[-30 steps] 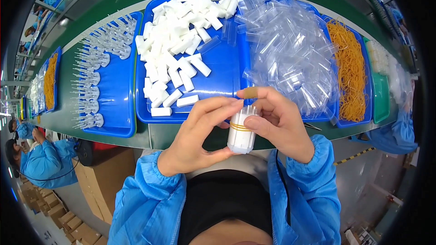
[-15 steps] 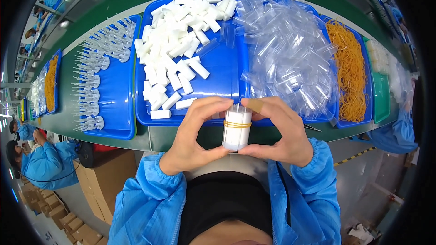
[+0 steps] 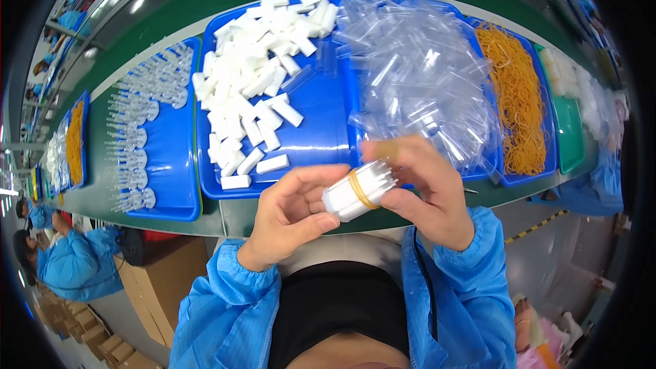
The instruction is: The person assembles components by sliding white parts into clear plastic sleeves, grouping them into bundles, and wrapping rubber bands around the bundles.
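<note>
A white cylindrical bundle (image 3: 344,198) lies tilted between my hands, its pronged end pointing right. Yellow rubber bands (image 3: 358,188) are wrapped round its middle. My left hand (image 3: 283,212) is closed round the left, flat end, with the thumb below and the fingers behind. My right hand (image 3: 437,198) grips the other end, thumb and fingers beside the thin prongs; part of its grip is hidden. A tan wrap covers one of its fingers. Just beyond are a blue tray (image 3: 314,133) of white foam blocks (image 3: 256,85) and a heap of clear plastic pieces (image 3: 424,82).
On the left, a blue tray (image 3: 167,178) holds clear pronged bases (image 3: 137,138). To the right are yellow rubber bands (image 3: 516,102) in a blue tray and a green tray (image 3: 568,133). A cardboard box (image 3: 154,287) stands below left, near a person in blue (image 3: 75,263).
The bundle has tipped from upright to lying tilted, prongs now toward the right. My left hand has moved round its flat end, and my right hand to the pronged end. The view has shifted slightly.
</note>
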`<state>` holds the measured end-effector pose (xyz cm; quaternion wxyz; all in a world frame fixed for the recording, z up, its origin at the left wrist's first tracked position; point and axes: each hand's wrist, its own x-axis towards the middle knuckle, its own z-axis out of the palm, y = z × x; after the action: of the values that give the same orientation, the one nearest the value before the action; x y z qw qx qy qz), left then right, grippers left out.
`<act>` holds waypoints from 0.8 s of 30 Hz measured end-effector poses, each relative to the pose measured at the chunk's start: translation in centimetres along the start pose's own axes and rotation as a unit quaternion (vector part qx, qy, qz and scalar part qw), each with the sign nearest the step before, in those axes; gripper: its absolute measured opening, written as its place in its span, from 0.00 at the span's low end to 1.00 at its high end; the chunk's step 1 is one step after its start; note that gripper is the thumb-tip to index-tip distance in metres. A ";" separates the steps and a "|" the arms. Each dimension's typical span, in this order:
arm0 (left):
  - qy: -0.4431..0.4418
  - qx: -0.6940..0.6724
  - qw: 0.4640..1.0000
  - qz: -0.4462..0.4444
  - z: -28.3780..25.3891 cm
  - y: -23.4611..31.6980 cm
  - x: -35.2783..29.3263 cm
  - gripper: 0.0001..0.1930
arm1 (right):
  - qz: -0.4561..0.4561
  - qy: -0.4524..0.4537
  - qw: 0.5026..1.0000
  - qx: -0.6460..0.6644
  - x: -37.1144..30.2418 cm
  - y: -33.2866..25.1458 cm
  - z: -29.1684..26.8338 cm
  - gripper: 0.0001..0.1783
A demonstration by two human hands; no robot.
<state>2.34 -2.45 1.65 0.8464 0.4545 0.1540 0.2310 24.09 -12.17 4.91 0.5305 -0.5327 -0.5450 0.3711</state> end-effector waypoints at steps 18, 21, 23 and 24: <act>0.263 0.241 0.925 0.134 0.3 0.5 2.5 0.14 | -0.030 0.513 0.775 -0.369 -8.4 -1.7 -29.4 0.21; 0.281 0.254 0.917 0.124 -0.4 0.8 3.0 0.12 | 0.041 0.459 0.707 -0.536 -10.5 -0.1 -32.0 0.21; 0.298 0.283 0.903 0.126 -0.4 0.9 3.2 0.11 | 0.070 0.515 0.717 -0.464 -12.2 1.3 -33.1 0.20; 0.301 0.282 0.902 0.126 -0.2 1.0 3.4 0.11 | 0.088 0.522 0.664 -0.528 -12.8 2.2 -34.3 0.20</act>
<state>4.82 -0.04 2.17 0.5598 0.5984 0.4017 0.4089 56.19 -29.79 5.97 0.3235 -0.8753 -0.2343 -0.2727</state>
